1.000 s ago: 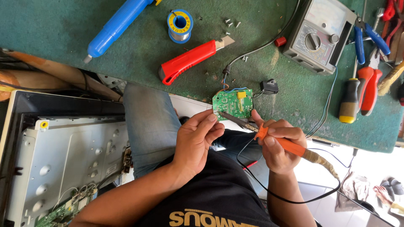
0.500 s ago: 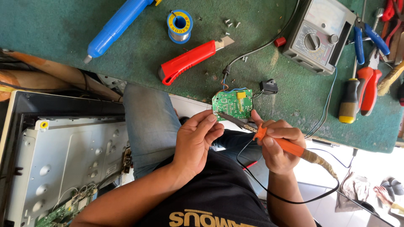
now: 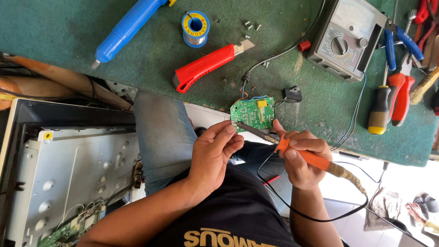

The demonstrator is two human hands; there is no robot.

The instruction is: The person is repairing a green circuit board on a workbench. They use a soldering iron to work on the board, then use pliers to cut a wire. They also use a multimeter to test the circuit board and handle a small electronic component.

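A small green circuit board (image 3: pixel 252 113) with a yellow part on it sits at the near edge of the green bench mat (image 3: pixel 151 59), wires running off it. My left hand (image 3: pixel 215 153) pinches the board's near left corner. My right hand (image 3: pixel 302 158) grips an orange-handled soldering iron (image 3: pixel 304 155). Its dark tip rests on the board's near left edge, beside my left fingertips. The iron's black cord loops down over my lap.
On the mat lie a blue desoldering pump (image 3: pixel 125 27), a solder spool (image 3: pixel 195 29), a red utility knife (image 3: pixel 206 66), loose screws, a grey analogue multimeter (image 3: pixel 345 39), screwdrivers and pliers (image 3: pixel 395 82). An opened flat-screen chassis (image 3: pixel 64 174) stands at the left.
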